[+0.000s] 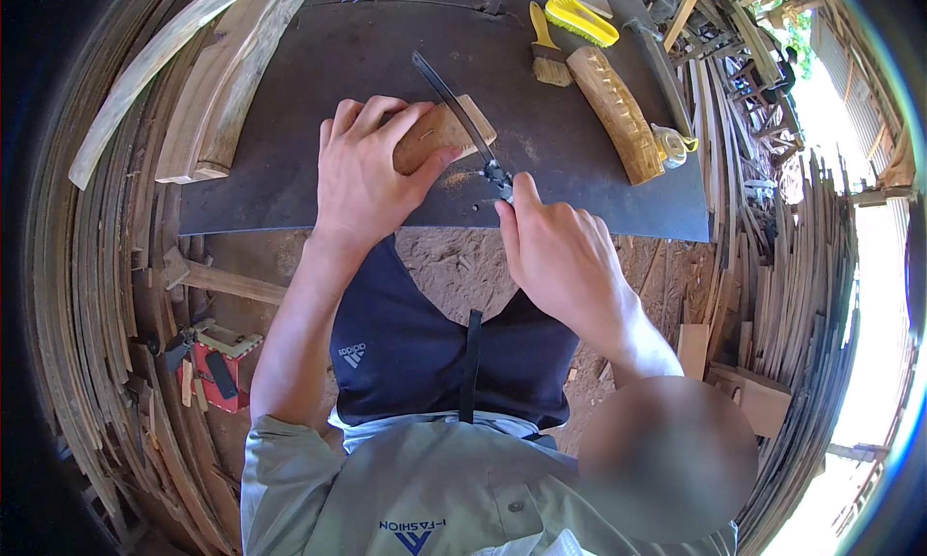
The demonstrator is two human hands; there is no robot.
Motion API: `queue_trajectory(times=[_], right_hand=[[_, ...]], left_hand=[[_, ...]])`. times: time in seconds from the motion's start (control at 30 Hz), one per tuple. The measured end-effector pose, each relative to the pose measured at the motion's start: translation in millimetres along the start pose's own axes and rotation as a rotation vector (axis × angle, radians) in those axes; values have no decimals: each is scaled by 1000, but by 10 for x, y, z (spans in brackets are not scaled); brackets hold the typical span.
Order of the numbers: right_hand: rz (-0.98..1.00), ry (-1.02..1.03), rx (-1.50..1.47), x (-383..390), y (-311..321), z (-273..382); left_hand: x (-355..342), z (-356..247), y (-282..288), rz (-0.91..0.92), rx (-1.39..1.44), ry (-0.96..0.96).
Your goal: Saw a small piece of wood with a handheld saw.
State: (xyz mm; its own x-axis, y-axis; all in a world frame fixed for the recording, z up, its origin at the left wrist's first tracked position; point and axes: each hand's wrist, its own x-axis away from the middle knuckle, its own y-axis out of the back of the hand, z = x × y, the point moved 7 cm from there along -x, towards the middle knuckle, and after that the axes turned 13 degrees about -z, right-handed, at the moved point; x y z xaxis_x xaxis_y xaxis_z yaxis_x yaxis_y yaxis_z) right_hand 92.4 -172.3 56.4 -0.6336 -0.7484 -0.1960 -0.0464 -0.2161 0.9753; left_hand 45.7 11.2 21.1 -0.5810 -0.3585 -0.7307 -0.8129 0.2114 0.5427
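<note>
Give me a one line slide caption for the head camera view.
Left hand steadies a wooden block on a dark table while the right hand saws it with a small saw.

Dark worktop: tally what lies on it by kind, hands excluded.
On the dark worktop:
Wooden block, under the left hand: 1
Hacksaw, held in the right hand: 1
Carved wooden piece: 1
Paintbrush: 1
Yellow scrub brush: 1
Curved planks at left: 2
Total: 7

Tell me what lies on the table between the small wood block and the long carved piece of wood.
Head view: only bare dark table top lies between the wood block and carved wood.
</note>
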Motion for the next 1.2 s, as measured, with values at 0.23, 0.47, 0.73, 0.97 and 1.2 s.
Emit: queue_trajectory(times=[0.23,0.47,0.73,0.97,1.2], right_hand=[[106,-50,63,44,-4,3],[10,-24,3,-12,37,85],[-22,-55,12,14,48,89],[0,-89,-55,23,-7,71],[36,-141,-79,31,-18,33]], left_hand=[[-10,15,-3,-40,-37,4],[6,10,-17,-8,-31,-4],[5,22,-15,-9,-22,8],[-7,7,-5,-38,-33,3],[1,18,-10,-37,-23,2]])
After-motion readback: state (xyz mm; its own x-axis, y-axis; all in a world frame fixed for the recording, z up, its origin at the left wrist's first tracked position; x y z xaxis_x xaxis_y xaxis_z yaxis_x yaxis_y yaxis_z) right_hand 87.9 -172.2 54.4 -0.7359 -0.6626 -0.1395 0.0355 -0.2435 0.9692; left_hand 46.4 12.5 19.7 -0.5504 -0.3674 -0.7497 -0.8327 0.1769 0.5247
